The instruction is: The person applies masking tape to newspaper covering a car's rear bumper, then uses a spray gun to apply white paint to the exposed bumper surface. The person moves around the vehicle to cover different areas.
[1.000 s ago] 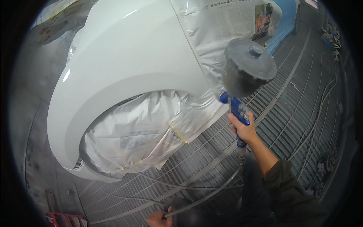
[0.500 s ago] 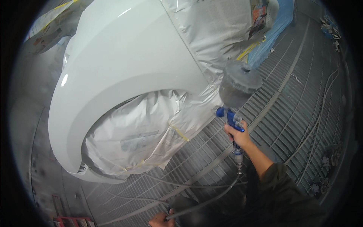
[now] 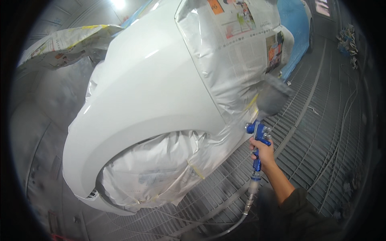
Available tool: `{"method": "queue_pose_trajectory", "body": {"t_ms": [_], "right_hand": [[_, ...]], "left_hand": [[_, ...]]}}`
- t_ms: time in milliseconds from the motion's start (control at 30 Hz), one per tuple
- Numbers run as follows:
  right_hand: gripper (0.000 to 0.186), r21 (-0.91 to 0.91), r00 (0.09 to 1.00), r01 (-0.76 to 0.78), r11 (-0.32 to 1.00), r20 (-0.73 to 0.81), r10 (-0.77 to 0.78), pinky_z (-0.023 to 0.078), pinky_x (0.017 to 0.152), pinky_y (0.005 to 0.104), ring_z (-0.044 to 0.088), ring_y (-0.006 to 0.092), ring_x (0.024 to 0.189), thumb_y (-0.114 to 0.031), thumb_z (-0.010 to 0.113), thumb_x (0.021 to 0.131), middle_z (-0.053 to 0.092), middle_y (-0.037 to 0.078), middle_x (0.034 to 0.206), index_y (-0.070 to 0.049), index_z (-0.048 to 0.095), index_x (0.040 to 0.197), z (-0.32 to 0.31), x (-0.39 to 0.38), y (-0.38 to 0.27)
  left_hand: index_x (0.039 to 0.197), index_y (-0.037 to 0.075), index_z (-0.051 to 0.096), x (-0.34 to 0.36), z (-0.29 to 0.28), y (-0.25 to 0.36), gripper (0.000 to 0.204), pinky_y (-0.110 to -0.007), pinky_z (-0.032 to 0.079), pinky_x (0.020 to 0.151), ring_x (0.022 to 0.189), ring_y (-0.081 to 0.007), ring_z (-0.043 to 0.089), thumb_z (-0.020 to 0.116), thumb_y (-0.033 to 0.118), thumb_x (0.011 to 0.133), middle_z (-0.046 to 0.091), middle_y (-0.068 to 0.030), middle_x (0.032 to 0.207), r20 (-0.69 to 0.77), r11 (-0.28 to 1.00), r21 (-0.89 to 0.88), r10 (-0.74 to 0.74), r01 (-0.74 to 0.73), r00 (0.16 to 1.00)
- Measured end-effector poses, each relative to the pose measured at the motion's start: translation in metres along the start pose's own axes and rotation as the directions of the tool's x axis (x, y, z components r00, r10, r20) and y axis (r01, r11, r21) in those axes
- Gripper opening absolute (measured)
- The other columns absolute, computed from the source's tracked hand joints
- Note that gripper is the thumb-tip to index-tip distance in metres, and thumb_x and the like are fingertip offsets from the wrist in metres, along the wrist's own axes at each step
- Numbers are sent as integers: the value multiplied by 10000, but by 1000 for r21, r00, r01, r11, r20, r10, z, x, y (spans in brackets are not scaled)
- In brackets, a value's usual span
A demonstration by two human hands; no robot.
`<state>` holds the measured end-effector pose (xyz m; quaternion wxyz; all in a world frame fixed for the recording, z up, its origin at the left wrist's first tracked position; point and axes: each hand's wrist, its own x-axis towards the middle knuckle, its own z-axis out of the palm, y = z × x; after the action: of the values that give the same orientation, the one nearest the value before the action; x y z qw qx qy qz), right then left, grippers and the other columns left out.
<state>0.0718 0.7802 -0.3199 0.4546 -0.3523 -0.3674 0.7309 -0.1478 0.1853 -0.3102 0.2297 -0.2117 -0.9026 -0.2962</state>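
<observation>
My right hand (image 3: 263, 152) grips a blue spray gun (image 3: 257, 130) with a grey, paint-coated cup (image 3: 273, 96) on top, blurred. A silver fitting under the handle joins an air hose (image 3: 237, 225) running down. The gun's nozzle is beside a glossy white car fender (image 3: 132, 92) and the masking sheets (image 3: 229, 76) on the panel next to it; I cannot tell the gap. Crumpled white masking (image 3: 144, 168) covers the wheel arch opening, with yellow tape on it. My left hand is out of view.
A paper-masked piece (image 3: 60, 48) juts out at upper left. Blue plastic film (image 3: 293, 40) covers the car farther back. Below is a metal grate floor (image 3: 305, 132) with hoses lying on it, and crumpled scraps (image 3: 348, 44) lie along the right wall (image 3: 362, 100).
The view has tilted up, showing more of the car's upper side and a light. The gun has moved slightly rightward; its cup rose, then dropped. My left hand, earlier gripping the hose, has left view.
</observation>
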Motion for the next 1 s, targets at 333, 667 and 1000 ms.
{"method": "queue_pose_trajectory", "body": {"t_ms": [333,667,1000], "right_hand": [[405,177,951,183,967,217,-220,619,575,287,653,244,1122,-153,549,980,638,156,1250,-7,510,1356,62,-68,-127],[346,198,999,43,979,-2,-43,545,497,219,681,166,926,-178,539,989,696,114,1132,-16,556,1294,145,-51,-292],[142,258,945,-322,911,37,324,397,444,220,557,102,667,-152,608,946,620,60,813,-11,621,953,139,-41,-334]], "left_hand": [[899,-71,704,35,-10,-23,203,-329,492,694,726,-158,593,558,18,791,666,-119,723,256,971,-190,-97,148,962],[903,-37,667,87,-168,56,113,-347,429,584,638,-146,489,622,65,884,575,-49,706,457,910,2,-370,415,809],[859,-60,631,56,-270,71,246,-431,445,606,666,-215,519,656,178,918,599,-145,697,699,941,222,-336,255,631]]}}
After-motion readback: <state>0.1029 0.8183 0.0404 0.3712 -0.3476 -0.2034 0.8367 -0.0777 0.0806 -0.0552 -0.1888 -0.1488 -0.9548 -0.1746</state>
